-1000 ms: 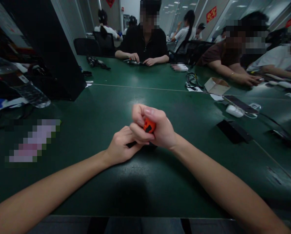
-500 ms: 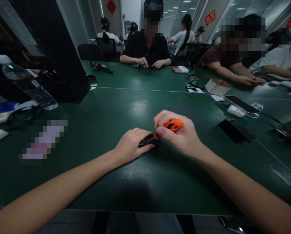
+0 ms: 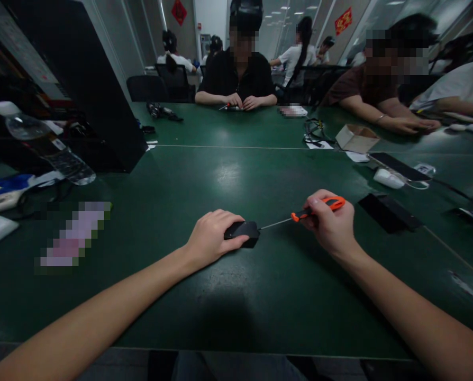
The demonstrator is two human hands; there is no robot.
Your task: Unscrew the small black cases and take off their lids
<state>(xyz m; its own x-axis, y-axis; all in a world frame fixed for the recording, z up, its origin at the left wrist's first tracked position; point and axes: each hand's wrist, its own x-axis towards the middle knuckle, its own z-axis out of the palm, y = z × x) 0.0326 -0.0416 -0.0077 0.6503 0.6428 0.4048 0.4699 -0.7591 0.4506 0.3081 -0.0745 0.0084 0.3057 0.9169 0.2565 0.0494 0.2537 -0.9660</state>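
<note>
My left hand [image 3: 215, 233] is closed around a small black box-like part [image 3: 242, 233] that rests on the green table [image 3: 220, 301]. In my right hand [image 3: 331, 225] is a screwdriver [image 3: 318, 208] with an orange and black handle and a long thin metal shaft. The shaft points left, and its tip is at the right end of the black part. Whether the tip sits in a screw is too small to tell.
A black angular piece [image 3: 389, 211] lies right of my right hand. Beyond it are a white adapter [image 3: 388, 179], a phone [image 3: 399, 165] and a small open box [image 3: 356, 138]. On the left stands a plastic bottle [image 3: 57, 151] by a black cabinet [image 3: 81, 79]. A co-worker [image 3: 236, 74] sits opposite.
My right hand has moved right with the screwdriver. Its shaft, earlier over the black part, now reaches that part's right end from the side. My left hand keeps its place.
</note>
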